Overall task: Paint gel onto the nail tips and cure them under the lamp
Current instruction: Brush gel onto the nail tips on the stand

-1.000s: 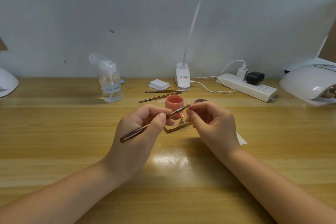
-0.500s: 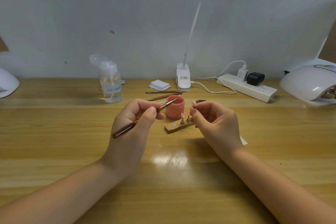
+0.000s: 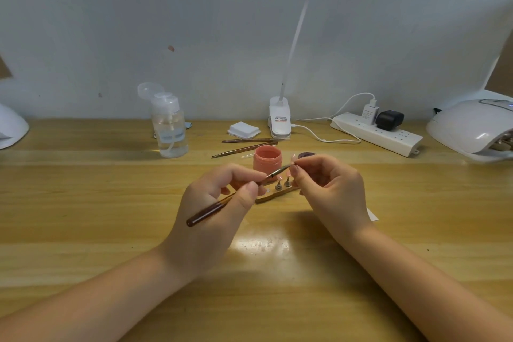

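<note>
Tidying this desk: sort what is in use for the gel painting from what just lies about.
In use:
- brown-handled brush in left hand
- pale nail tip in right hand
- open pink gel jar
- wooden tip holder
- white curing lamp

Lying about:
- clear pump bottle
- white power strip
- two spare brushes

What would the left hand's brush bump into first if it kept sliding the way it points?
The left hand points its brown-handled brush up and right, so it would first meet the small pale nail tip pinched by the right hand. They look nearly touching, though depth is unclear.

Three brushes (image 3: pixel 211 212), two hands (image 3: pixel 213 203)
</note>
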The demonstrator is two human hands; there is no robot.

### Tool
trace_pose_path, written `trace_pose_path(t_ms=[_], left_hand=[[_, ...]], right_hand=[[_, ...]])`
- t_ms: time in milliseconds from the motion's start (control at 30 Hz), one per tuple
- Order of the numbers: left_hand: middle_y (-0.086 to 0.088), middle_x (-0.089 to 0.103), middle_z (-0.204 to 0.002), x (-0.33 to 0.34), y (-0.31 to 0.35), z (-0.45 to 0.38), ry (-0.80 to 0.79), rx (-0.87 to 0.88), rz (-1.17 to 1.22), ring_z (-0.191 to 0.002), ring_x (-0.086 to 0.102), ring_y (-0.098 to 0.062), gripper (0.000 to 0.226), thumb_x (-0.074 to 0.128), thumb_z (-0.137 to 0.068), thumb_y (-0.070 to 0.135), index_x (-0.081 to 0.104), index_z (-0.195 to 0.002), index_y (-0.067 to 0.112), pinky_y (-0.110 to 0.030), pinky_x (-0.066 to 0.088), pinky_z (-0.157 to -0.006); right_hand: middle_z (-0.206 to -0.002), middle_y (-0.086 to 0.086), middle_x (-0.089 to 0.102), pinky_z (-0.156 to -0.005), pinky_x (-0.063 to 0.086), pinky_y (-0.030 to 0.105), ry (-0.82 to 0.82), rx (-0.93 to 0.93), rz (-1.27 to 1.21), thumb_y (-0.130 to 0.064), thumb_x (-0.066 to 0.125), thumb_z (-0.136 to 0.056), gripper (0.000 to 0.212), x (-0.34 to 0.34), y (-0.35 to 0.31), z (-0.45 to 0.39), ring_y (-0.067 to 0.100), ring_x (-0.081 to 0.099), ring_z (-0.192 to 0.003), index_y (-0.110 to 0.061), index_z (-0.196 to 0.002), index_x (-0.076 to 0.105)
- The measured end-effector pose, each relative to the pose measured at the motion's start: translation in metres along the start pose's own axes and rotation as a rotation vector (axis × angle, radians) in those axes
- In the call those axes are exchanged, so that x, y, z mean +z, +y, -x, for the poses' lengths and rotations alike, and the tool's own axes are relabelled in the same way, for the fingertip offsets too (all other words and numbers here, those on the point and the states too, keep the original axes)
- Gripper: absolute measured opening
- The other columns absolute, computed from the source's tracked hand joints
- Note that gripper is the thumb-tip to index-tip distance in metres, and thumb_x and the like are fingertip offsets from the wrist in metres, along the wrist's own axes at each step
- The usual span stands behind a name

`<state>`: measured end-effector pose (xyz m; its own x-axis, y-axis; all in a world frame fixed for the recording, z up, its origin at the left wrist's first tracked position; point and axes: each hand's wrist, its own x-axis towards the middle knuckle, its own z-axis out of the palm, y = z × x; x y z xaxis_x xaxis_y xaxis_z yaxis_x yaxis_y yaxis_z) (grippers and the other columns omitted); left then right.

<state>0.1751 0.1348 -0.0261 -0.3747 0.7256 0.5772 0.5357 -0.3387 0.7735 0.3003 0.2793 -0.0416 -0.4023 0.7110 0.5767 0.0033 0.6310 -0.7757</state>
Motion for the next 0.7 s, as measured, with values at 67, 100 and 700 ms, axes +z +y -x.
trace_pose_path(t_ms=[67, 100, 700], left_hand=[[0.008, 0.073, -0.087, 0.000, 0.001, -0.001, 0.017, 0.012, 0.018, -0.088, 0.066, -0.010, 0.015, 0.058, -0.088, 0.022, 0.070, -0.098, 0.020, -0.013, 0.046, -0.074], [0.010, 0.073, -0.089, 0.000, 0.001, -0.001, 0.016, 0.020, 0.012, -0.089, 0.066, -0.009, 0.015, 0.058, -0.089, 0.022, 0.069, -0.099, 0.021, -0.012, 0.046, -0.074], [-0.005, 0.069, -0.085, 0.003, -0.021, -0.007, 0.265, -0.249, 0.162, -0.073, 0.061, 0.001, 0.016, 0.051, -0.096, 0.006, 0.065, -0.095, 0.015, -0.007, 0.043, -0.065]], right_hand=[[-0.077, -0.006, 0.072, -0.066, 0.058, 0.041, 0.010, 0.000, 0.003, -0.011, 0.073, -0.083, 0.021, 0.000, 0.000, 0.000, 0.013, 0.069, -0.071, -0.031, -0.086, 0.068], [-0.076, -0.006, 0.072, -0.066, 0.058, 0.041, 0.011, -0.003, 0.007, -0.011, 0.073, -0.083, 0.022, 0.000, 0.001, 0.000, 0.013, 0.069, -0.071, -0.031, -0.085, 0.068], [-0.064, -0.013, 0.063, -0.061, 0.045, 0.023, -0.203, 0.061, 0.353, -0.024, 0.072, -0.081, 0.006, 0.019, -0.006, 0.002, 0.005, 0.056, -0.061, -0.023, -0.085, 0.076]])
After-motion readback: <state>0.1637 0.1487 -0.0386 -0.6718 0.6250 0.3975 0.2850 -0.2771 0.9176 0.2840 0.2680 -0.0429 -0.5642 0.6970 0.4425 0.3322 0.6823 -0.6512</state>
